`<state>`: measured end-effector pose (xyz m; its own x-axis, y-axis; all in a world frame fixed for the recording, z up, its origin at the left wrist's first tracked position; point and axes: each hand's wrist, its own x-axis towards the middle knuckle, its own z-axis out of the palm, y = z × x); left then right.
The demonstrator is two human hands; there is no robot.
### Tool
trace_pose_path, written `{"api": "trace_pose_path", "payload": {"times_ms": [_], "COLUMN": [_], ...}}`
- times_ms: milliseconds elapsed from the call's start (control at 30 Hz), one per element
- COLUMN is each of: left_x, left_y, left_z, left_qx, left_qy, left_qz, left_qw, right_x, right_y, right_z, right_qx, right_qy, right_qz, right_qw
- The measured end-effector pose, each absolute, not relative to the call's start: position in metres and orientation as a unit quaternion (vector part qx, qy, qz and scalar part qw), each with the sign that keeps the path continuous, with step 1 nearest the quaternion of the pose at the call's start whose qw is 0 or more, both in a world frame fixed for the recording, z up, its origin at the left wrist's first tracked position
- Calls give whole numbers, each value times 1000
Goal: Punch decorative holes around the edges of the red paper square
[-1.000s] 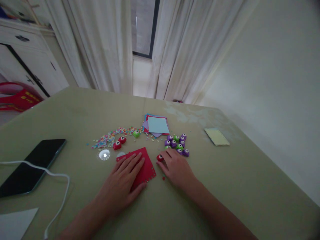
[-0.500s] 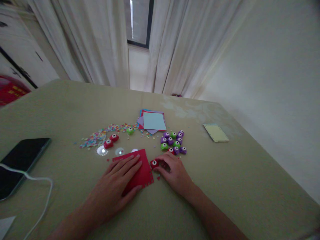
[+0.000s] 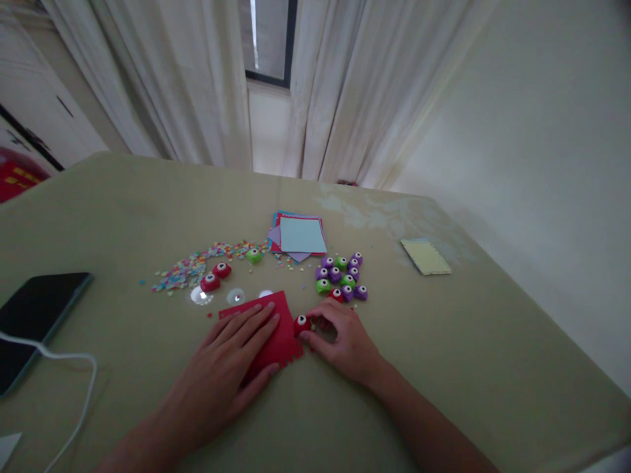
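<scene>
A red sheet of paper [image 3: 282,341] lies in front of me, with a row of small notches cut along its lower right edge. My left hand [image 3: 231,358] rests flat across it, fingers stretched out. At the sheet's right edge, my right hand [image 3: 340,341] pinches a small red craft punch [image 3: 301,323] between thumb and fingers. The punch touches the paper's edge; how far the sheet goes into its slot is hidden. Just beyond my right hand sits a cluster of purple, green and red craft punches [image 3: 340,276].
Two red punches [image 3: 215,276] and a green punch [image 3: 253,255] stand near scattered confetti [image 3: 185,270]. Behind are stacked coloured papers [image 3: 302,234]. A yellow notched sheet [image 3: 426,257] lies right. On the left are a phone [image 3: 42,305] and white cable [image 3: 69,356].
The red punch in my right hand has shifted slightly left against the paper's edge. My left hand stays on the sheet. The whole view has moved a little.
</scene>
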<state>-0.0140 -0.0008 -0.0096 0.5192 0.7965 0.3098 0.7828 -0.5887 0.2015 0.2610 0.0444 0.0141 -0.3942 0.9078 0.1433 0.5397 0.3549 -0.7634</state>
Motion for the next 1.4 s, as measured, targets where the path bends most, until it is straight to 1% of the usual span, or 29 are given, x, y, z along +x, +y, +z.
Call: {"api": "trace_pose_path", "payload": {"times_ms": [233,400,800,1400], "left_x": [-16,-15,-16,-17], "left_y": [-1,-1,-1,-1], "left_z": [-12,-12,-13,-13], "left_qx": [880,885,891,888], "left_qy": [441,432,424,426], "left_qz": [175,170,164,169], "left_qw": [15,18,-9,21], "right_x": [260,264,266,268], "right_y": [44,45,46,46], "right_z": [12,15,20,23], "right_qx": [-468,-429,-415,-416], "right_qy": [-770,-787,-800,-799], "right_qz": [317,345,345,352], "right_qw": [298,279,264,255]}}
